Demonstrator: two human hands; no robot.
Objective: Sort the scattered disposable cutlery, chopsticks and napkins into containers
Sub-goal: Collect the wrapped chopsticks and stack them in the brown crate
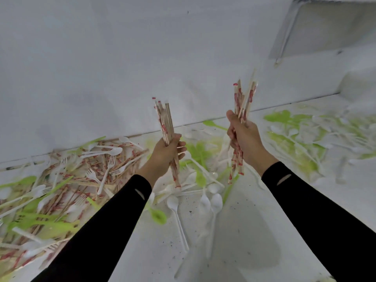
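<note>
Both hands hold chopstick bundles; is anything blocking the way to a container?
No container shows in this view, so the path cannot be judged. Left hand grips one bundle of red-printed wrapped wooden chopsticks, right hand a second bundle, both in open air.

There is one wide-angle view only, taken from the person's head and facing forward and down along both forearms. The left hand (pixel 164 151) and right hand (pixel 244 137) sit mid-frame, near the lens, with the white surface (pixel 244 231) below and the wall (pixel 101 58) filling the top.
</note>
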